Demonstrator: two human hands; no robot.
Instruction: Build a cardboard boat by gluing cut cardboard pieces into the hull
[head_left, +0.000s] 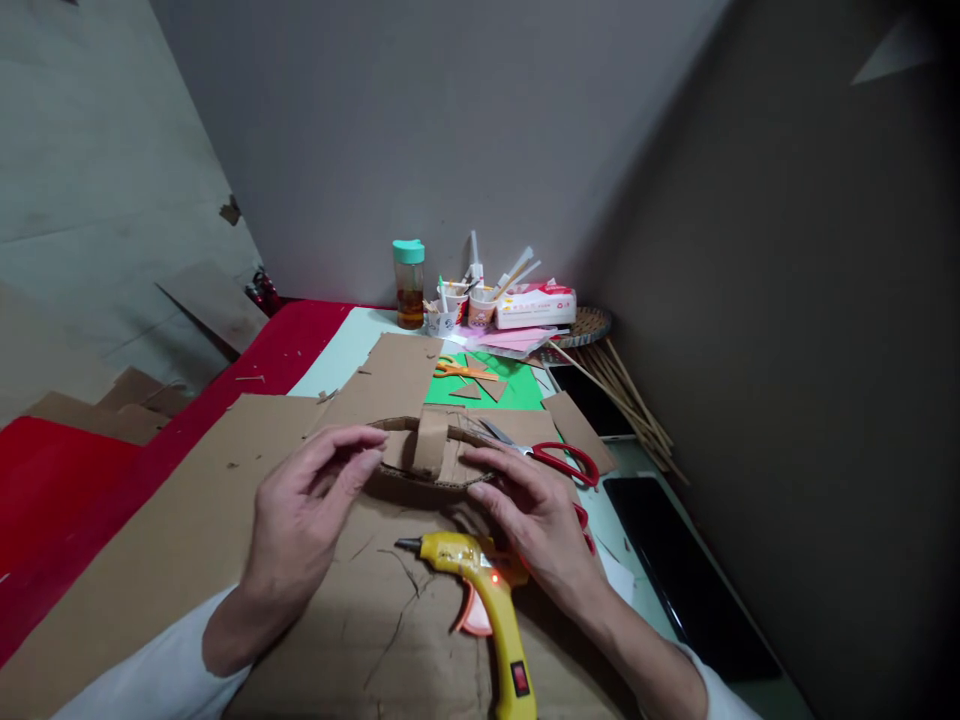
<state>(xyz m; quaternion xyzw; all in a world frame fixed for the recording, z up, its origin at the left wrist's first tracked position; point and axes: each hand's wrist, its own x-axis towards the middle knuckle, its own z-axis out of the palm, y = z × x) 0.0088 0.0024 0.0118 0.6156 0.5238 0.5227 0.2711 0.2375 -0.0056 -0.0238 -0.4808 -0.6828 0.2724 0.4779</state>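
Observation:
Between my two hands is a cardboard basket-like piece (430,450), an oval ring with a strip arching over its middle. My left hand (304,520) pinches its left end between thumb and fingers. At the opposite end, the fingers and thumb of my right hand (536,515) close on the rim. A yellow hot glue gun (480,580) lies on the cardboard sheet below, its small light lit red, partly behind my right hand. Red-handled scissors (559,460) rest just past my right fingers, and another red handle is partly hidden behind that hand.
Large cardboard sheets (187,500) cover the table. Farther back are orange scissors (465,370), cardboard triangles, a tea bottle (409,285), paper cups (442,320) and a tissue pack (536,305). Along the right lie wooden sticks (637,400) and a dark flat device (686,570) by the wall.

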